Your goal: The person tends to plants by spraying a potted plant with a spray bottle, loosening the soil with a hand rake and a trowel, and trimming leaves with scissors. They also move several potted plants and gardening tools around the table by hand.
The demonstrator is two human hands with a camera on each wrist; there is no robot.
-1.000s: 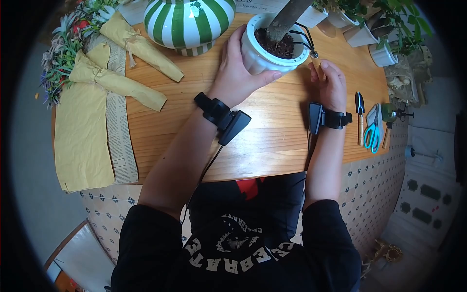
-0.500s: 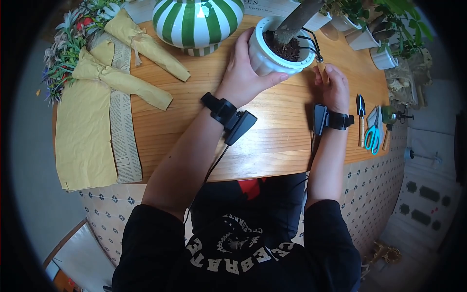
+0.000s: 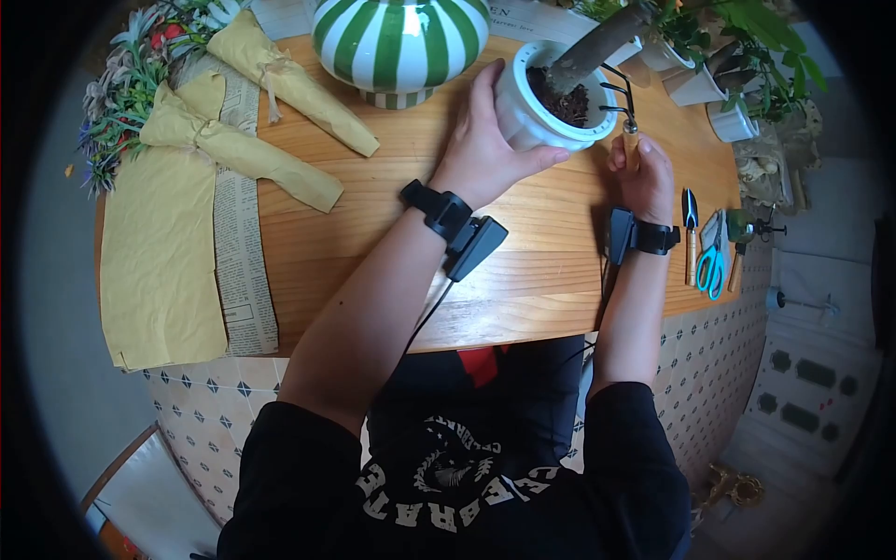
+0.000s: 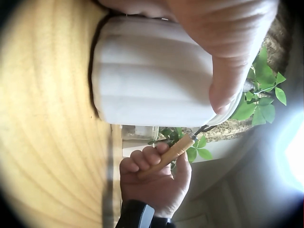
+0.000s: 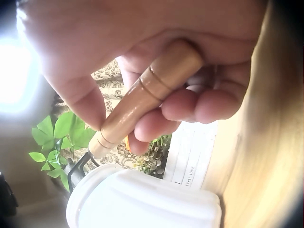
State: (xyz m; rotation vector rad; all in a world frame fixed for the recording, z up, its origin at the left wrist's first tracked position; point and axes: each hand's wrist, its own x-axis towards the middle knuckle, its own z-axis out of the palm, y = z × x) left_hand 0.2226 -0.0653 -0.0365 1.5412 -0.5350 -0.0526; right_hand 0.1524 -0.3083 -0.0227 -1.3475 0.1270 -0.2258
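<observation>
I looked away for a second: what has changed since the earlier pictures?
The rake has drawn back rightward, its tines shifting from over the soil to the right rim of the pot. Nothing was picked up or let go: the left hand still holds the pot and the right hand still grips the rake.

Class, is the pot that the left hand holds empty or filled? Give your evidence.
Filled, at least partly: the pot shows brown soil inside its rim, with a trunk rising from it. Soil depth cannot be told.
</observation>
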